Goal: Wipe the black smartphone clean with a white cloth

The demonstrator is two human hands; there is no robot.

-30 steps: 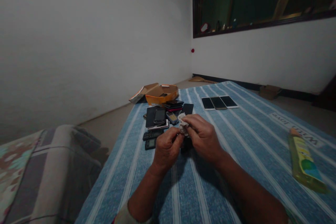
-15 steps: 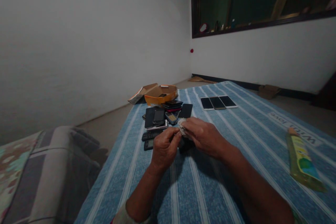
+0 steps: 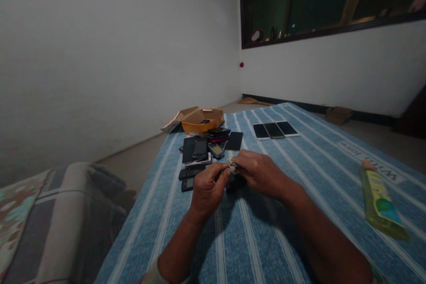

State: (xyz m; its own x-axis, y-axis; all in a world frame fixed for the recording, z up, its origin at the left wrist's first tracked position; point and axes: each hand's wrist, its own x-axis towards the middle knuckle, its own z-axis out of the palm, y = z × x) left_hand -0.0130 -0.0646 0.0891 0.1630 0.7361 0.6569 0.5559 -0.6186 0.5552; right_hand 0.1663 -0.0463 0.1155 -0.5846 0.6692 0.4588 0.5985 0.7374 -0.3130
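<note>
My right hand (image 3: 261, 174) is closed around a small, crumpled whitish cloth or tissue (image 3: 232, 166). Fingertips of my left hand (image 3: 209, 188) meet it from the other side in a pinch; whatever they hold is hidden. Below the hands is a dark patch that I cannot make out. Just beyond my left hand lie black keypad phones (image 3: 190, 172). A dark smartphone (image 3: 200, 148) rests on a larger black device, with a blue-grey keypad phone (image 3: 216, 149) beside it. Another black phone (image 3: 234, 141) lies flat past my right hand.
An opened orange cardboard box (image 3: 203, 128) stands at the far left of the blue striped cloth (image 3: 266, 239). Three smartphones (image 3: 274, 130) lie in a row at the back. A yellow-green bottle (image 3: 382, 204) lies at right. Folded bedding (image 3: 73, 217) is at left.
The whitish cloth looks more bunched between my fingers. Both hands stay almost in place, and the view has shifted slightly.
</note>
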